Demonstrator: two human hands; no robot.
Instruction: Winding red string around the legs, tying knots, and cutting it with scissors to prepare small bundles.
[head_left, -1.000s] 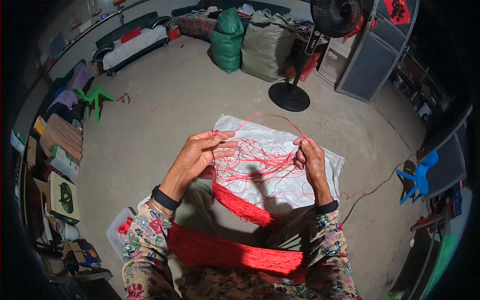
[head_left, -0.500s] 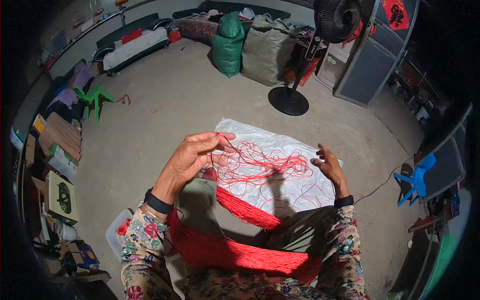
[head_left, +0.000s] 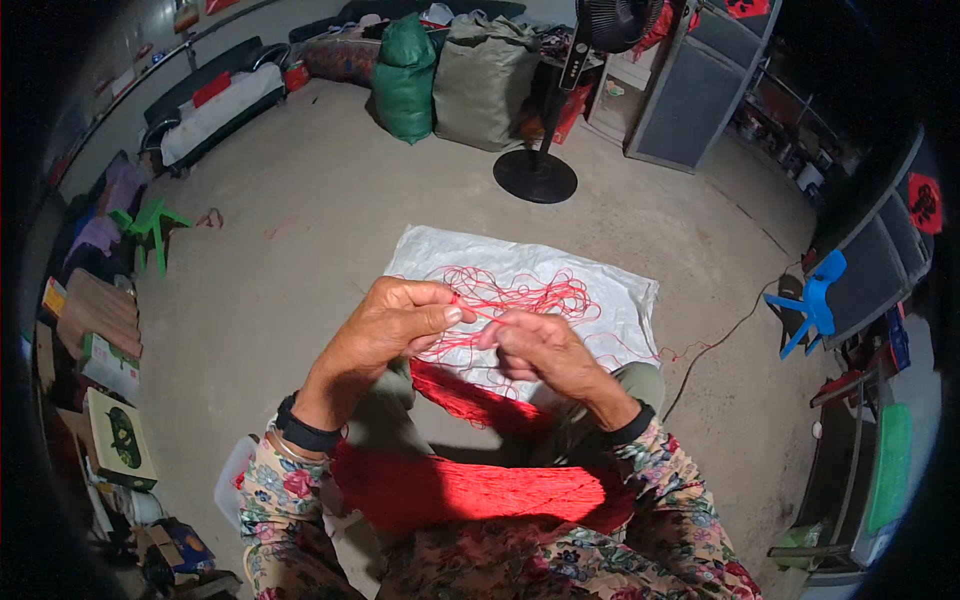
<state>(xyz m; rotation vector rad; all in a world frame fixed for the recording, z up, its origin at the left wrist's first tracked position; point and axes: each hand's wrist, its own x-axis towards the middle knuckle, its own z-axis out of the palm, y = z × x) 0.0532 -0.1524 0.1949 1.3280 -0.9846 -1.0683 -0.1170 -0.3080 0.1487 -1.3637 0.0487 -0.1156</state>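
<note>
My left hand pinches a thin red cord between thumb and forefinger, with a small dark red bit showing at the fingertips. Close beside it, my right hand is closed on the same cord, its fingers curled and slightly blurred. Beyond both hands, loose loops of red cord lie tangled on a white sheet on the floor. A thick hank of red cord rests across my lap. Another red hank stretches between my knees, partly shaded and partly hidden by the right hand.
A black standing fan is ahead, near a green sack and a grey sack. A blue stool stands right, beside a dark cable. Left are a green stool and boxes.
My right hand has come left from over the sheet's right side and closed on the cord beside my left hand. The left hand has tightened its pinch. The view has shifted slightly.
</note>
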